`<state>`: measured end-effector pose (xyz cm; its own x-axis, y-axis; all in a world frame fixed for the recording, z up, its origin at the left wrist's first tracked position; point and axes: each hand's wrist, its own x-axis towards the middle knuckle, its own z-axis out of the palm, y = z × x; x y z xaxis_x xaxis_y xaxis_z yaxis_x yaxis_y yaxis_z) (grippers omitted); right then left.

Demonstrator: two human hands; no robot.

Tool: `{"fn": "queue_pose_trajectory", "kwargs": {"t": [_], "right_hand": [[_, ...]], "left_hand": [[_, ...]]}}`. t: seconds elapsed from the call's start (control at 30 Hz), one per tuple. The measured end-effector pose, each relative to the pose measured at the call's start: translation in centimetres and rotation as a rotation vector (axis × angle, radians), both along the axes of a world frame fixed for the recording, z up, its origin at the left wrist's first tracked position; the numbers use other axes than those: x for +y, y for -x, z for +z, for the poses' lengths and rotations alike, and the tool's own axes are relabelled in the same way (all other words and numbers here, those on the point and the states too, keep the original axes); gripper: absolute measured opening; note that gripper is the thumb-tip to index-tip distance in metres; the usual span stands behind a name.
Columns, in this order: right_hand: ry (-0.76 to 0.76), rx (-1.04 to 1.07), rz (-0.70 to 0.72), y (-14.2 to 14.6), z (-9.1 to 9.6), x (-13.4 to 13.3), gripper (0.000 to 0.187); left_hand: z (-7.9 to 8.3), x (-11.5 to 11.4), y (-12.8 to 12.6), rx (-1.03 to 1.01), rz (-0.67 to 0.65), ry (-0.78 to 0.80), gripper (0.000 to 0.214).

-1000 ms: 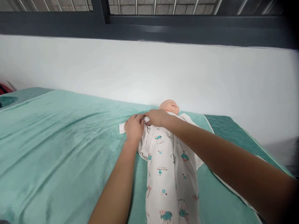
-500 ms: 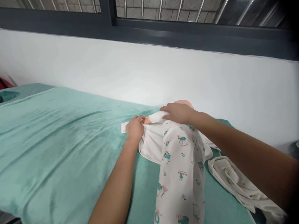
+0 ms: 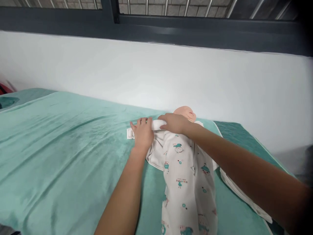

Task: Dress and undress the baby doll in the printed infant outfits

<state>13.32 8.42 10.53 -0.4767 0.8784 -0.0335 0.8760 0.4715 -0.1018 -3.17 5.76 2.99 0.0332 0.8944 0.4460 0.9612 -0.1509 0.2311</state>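
A baby doll (image 3: 186, 113) lies on its back on a teal blanket (image 3: 61, 147), dressed in a white romper (image 3: 186, 176) printed with small cartoon figures. My left hand (image 3: 142, 132) lies flat with fingers spread on the end of the doll's sleeve, beside a small white tag (image 3: 130, 133). My right hand (image 3: 173, 123) is curled over the rolled white sleeve at the doll's shoulder, just below the head. Both forearms reach in from the bottom of the view.
A white wall runs behind the bed, with a dark window frame and metal bars above. Another white cloth (image 3: 244, 195) lies on the blanket to the right of the doll. Something red (image 3: 3, 88) shows at the far left edge.
The doll's upper body, lifted half a second ago, is back down on the blanket. My left hand went from pinching the sleeve end to lying flat. My right hand slid lower along the sleeve.
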Motion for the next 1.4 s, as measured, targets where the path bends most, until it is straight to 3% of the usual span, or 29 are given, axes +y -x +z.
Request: {"fn": "queue_pose_trajectory", "kwargs": {"t": [0.1,0.2,0.37,0.43,0.5,0.6,0.7,0.83,1.0,1.1,1.27,1.4], "right_hand": [[0.013,0.005,0.036,1.2,-0.9,0.4,0.038],[0.022,0.108,0.002,0.8,-0.7,-0.2,0.040],[-0.163,0.591,-0.279,-4.0,-1.1,-3.7,0.035],[-0.294,0.746,-0.450,-6.5,-2.8,-5.1,0.036],[-0.404,0.760,-0.597,-8.8,-5.2,-6.2,0.037],[-0.458,0.637,-0.634,-11.1,-8.7,-7.0,0.042],[-0.486,0.495,-0.637,-12.0,-10.5,-7.3,0.042],[-0.509,0.376,-0.700,-12.6,-10.6,-7.0,0.040],[-0.531,0.429,-0.877,-13.9,-10.5,-6.4,0.043],[-0.506,0.438,-0.856,-13.8,-10.5,-6.3,0.043],[-0.445,0.476,-0.846,-12.7,-9.9,-6.3,0.039],[-0.416,0.509,-0.882,-12.6,-9.7,-6.0,0.039]], "left_hand": [[-0.3,0.2,-0.2,0.022,-0.131,0.065,0.055],[-0.6,0.5,-0.2,0.013,-0.172,0.094,0.051],[-0.7,0.7,0.0,0.008,-0.112,0.081,0.043],[-0.7,0.7,0.1,-0.002,-0.079,0.070,0.041],[-0.6,0.7,0.2,-0.006,-0.049,0.057,0.040],[-0.7,0.8,0.2,-0.004,-0.020,0.044,0.040],[-0.8,0.8,0.1,0.005,-0.027,0.057,0.039],[-1.0,0.8,0.1,0.017,-0.026,0.087,0.039],[-1.0,0.7,-0.1,0.022,-0.024,0.085,0.046],[-0.7,0.2,-0.5,0.005,-0.053,0.049,0.054],[1.8,-1.7,-2.5,-0.201,-0.292,-0.055,0.050],[4.8,-2.8,-5.9,-0.325,-0.501,0.050,0.038]]}}
